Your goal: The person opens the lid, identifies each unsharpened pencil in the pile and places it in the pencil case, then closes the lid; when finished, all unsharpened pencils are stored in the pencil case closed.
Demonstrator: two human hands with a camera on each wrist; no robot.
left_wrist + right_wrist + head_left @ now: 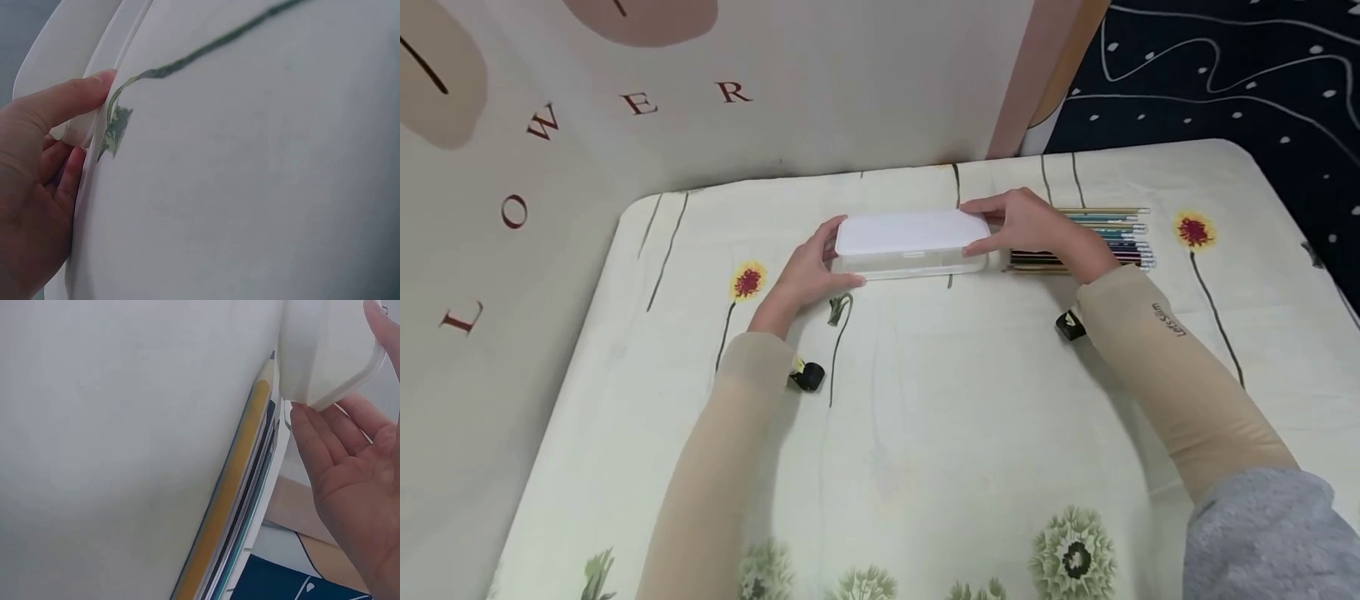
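Note:
A translucent white plastic pencil box (925, 265) with a white lid (913, 232) lies lengthwise near the far side of the table. At its left end, my left hand (811, 268) grips the case, thumb along the near lower edge in the left wrist view. My right hand (1026, 223) holds the right end, its thumb at the front and its fingers around the far corner. The right wrist view shows the lid at an angle to the base at that end. Just right of the box, a row of pencils (1108, 237) lies partly behind my right hand and wrist.
A pale flowered cloth (925, 400) covers the table. The wall (850, 92) with printed letters rises along the back edge, and a dark patterned fabric (1225, 75) hangs at the back right. Black wrist cameras (808, 376) sit under both wrists.

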